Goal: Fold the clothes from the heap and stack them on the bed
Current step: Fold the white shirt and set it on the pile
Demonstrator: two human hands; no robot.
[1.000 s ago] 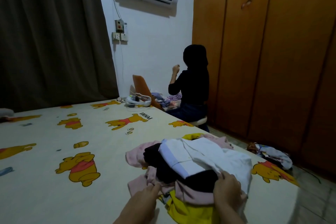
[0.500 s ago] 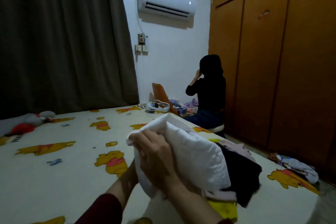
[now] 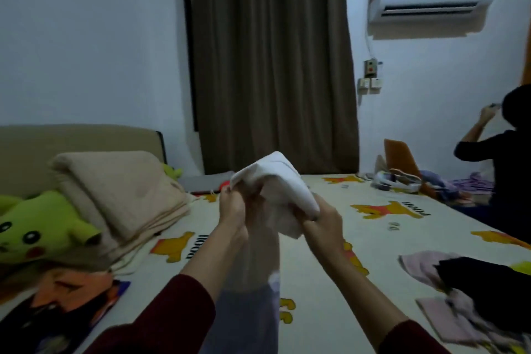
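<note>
Lifted clear of the heap (image 3: 471, 290) moments ago, a white garment (image 3: 275, 190) is now hanging between both hands over the bed (image 3: 330, 238).
Left hand (image 3: 232, 210) and right hand (image 3: 321, 221) are each gripping its bunched top; folding is likely only beginning, with other clothes waiting at right.

Clothes heap (image 3: 474, 290) cut off, blurred
</note>
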